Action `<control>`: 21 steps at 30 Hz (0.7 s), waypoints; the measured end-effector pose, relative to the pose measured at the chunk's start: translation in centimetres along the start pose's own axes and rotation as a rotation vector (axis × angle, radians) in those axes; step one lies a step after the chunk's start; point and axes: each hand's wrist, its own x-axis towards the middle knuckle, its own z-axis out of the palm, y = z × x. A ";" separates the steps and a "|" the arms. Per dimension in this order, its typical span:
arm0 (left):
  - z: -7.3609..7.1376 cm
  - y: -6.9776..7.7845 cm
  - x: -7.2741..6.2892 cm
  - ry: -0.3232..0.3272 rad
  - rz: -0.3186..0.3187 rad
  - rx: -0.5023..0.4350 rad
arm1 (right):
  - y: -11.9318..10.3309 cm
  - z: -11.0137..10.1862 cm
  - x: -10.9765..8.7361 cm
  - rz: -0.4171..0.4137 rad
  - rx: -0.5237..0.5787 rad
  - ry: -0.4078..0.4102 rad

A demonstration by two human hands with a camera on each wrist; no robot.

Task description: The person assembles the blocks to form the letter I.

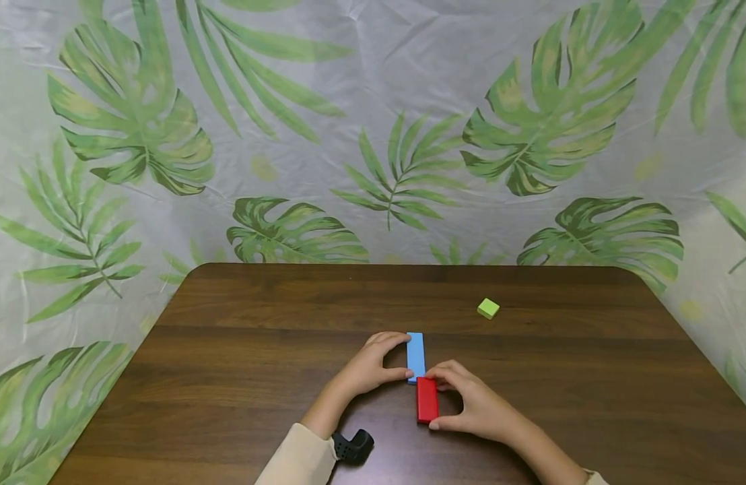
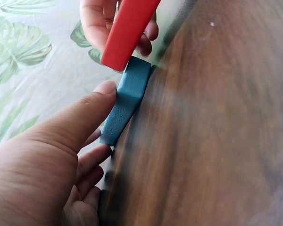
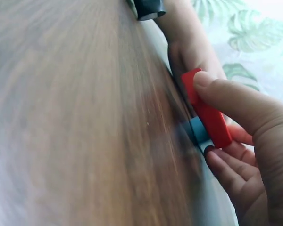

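Observation:
A long flat blue block (image 1: 416,353) lies on the wooden table, its length pointing away from me. My left hand (image 1: 369,364) holds it by its two ends, thumb at the near end and a finger at the far one. My right hand (image 1: 479,404) grips a red block (image 1: 427,400) of similar shape between thumb and fingertips. In the left wrist view the red block (image 2: 132,33) is tilted, with its lower end close over the end of the blue block (image 2: 127,99). Part of the blue block (image 3: 199,131) is hidden behind the red one in the right wrist view.
A small light green block (image 1: 488,308) sits farther back and to the right on the brown table (image 1: 258,364). A leaf-patterned sheet (image 1: 397,101) hangs behind the table's far edge. A black wrist device (image 1: 356,446) is on the left wrist.

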 end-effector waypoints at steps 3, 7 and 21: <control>0.1 0.0 0.0 -0.003 0.000 0.002 | 1.2 0.6 -0.4 0.008 -0.026 -0.020; 0.1 0.0 0.0 -0.007 -0.005 0.002 | 1.9 1.0 -0.7 0.031 -0.065 -0.041; 0.3 -0.2 0.1 0.012 0.028 0.023 | 1.3 1.3 -0.9 0.038 -0.148 -0.086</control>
